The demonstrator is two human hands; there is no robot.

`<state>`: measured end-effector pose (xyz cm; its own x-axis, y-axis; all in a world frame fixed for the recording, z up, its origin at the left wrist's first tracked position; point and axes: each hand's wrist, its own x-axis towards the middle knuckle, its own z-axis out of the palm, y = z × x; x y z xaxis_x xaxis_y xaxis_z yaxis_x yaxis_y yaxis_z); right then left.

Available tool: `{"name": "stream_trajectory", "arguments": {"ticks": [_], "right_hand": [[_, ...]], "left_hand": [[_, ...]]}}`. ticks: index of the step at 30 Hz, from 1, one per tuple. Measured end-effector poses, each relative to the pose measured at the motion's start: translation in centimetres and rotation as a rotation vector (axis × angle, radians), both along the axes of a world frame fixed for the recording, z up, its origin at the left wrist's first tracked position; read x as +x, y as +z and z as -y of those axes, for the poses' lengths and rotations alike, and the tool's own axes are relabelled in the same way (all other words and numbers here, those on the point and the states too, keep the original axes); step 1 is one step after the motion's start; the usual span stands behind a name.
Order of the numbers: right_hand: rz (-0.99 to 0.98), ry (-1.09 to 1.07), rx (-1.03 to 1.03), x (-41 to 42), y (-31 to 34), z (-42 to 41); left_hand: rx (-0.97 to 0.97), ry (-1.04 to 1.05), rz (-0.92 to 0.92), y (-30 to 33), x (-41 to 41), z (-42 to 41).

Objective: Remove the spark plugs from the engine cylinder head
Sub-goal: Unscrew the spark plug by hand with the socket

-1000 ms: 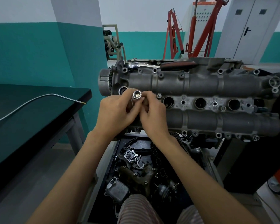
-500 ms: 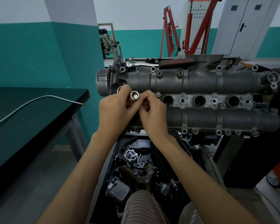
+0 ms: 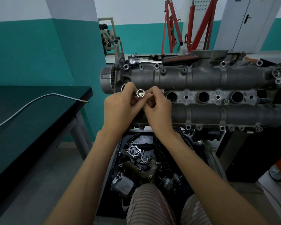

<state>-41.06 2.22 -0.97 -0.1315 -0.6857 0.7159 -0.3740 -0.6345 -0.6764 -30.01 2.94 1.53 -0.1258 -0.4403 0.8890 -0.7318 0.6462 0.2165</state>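
The grey engine cylinder head [image 3: 217,78] lies across the view on its stand, with three open spark plug wells [image 3: 203,96] showing in a row to the right of my hands. A chrome spark plug socket [image 3: 140,93] stands with its open end toward me, over the leftmost well. My left hand [image 3: 118,109] grips the socket from the left. My right hand [image 3: 157,109] pinches it from the right. The socket's lower part and the well beneath it are hidden by my fingers. A ratchet wrench [image 3: 161,60] with a dark handle lies on top of the head.
A dark green table [image 3: 31,119] stands at left with a bent metal tube [image 3: 31,103] on it. Below the head, a black tray [image 3: 144,159] holds several loose engine parts. A red engine hoist [image 3: 190,25] and grey cabinet stand behind.
Both hands stay on the socket with only small finger shifts. The camera view has tilted slightly.
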Motion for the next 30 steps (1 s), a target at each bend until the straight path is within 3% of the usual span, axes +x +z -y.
{"name": "stream_trajectory", "arguments": {"ticks": [6, 12, 21, 25, 30], "right_hand": [[-0.047, 0.046, -0.050, -0.1, -0.2, 0.0], [-0.119, 0.030, -0.025, -0.2, -0.4, 0.4], [-0.062, 0.054, -0.039, -0.2, -0.2, 0.1], [-0.094, 0.036, -0.074, -0.1, -0.1, 0.0], [-0.077, 0.019, 0.034, 0.0, 0.0, 0.2]], "left_hand": [[0.009, -0.039, 0.085, 0.1, 0.5, -0.3], [0.010, 0.057, -0.079, 0.1, -0.6, -0.1], [0.069, -0.053, 0.029, 0.3, 0.4, -0.6], [0.064, -0.016, -0.003, 0.2, 0.3, -0.3], [0.043, 0.048, -0.062, 0.1, -0.3, 0.0]]}}
